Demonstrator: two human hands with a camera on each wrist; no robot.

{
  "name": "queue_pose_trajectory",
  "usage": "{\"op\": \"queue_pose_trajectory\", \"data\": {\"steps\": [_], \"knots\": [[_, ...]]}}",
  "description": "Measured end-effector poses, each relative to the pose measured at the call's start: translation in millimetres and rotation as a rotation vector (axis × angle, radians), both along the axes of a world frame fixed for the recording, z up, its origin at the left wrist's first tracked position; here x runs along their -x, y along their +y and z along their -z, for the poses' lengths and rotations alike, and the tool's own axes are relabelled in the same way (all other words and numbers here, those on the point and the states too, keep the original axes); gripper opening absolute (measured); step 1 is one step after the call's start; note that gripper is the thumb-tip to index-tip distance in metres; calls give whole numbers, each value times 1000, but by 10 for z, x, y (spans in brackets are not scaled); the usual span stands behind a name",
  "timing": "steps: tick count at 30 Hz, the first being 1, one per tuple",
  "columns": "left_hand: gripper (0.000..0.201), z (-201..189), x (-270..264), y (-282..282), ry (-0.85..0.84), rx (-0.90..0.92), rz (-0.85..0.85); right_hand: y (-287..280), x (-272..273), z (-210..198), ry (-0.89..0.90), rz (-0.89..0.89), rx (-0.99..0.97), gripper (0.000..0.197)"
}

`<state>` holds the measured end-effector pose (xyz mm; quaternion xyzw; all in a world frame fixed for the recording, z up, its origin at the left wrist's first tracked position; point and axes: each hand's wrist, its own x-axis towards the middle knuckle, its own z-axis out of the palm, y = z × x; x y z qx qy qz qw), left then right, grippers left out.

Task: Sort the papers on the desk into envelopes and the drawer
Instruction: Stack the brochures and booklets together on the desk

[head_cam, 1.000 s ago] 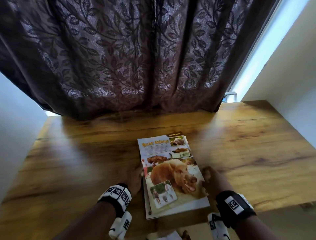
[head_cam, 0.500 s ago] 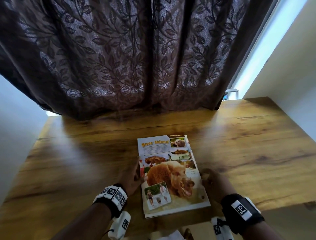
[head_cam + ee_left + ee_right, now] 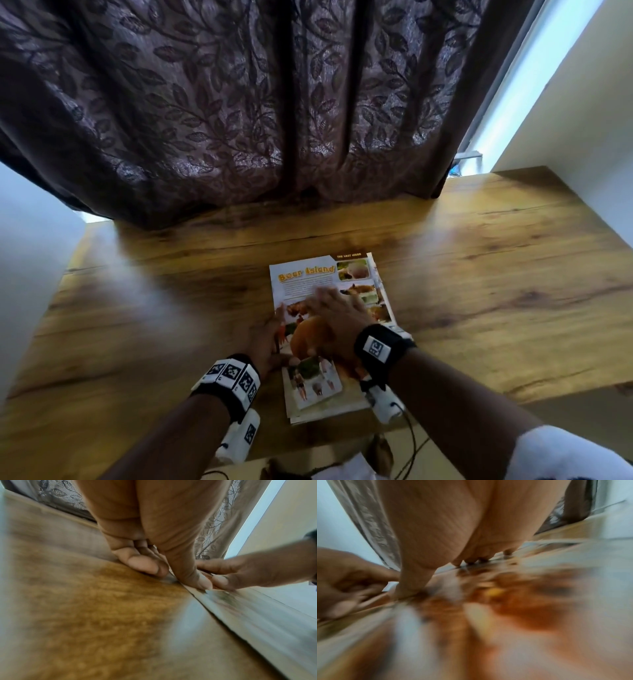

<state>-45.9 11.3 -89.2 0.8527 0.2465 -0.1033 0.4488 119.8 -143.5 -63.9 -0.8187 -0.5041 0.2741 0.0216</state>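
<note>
A stack of glossy magazine pages (image 3: 305,274), the top one headed "Bear Island" with a brown bear photo, lies near the front edge of the wooden desk (image 3: 496,274). My left hand (image 3: 269,334) is at the stack's left edge. In the left wrist view its thumb (image 3: 193,577) lies on top of the pages (image 3: 257,612) and its curled fingers (image 3: 144,565) meet the desk at that edge. My right hand (image 3: 337,308) lies flat on the middle of the top page, fingers spread and straight. The right wrist view is blurred, showing the palm (image 3: 445,534) over the page (image 3: 522,608).
A dark leaf-patterned curtain (image 3: 274,120) hangs along the desk's back edge. White walls (image 3: 582,120) close in on both sides. Below the desk's front edge, something white and brown (image 3: 342,469) shows partly, with a cable beside it.
My right hand has moved from the stack's right edge onto the top page, now lying flat across it. My left hand has stayed at the left edge, its thumb over the page.
</note>
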Motion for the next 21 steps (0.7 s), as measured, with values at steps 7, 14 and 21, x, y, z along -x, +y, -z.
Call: {"op": "queue_pose_trajectory", "data": {"steps": [7,14,21], "knots": [[117,25,-1,-3,11,-39,-27,-733,-754,-38,-43,344,51,116],[112,71,29,-54,42,-84,-168,-895,-508,-207,15,612,-36,55],[94,-51,-235,-230,150,-53,-419,-863,-357,-50,4,619,-106,42]]}}
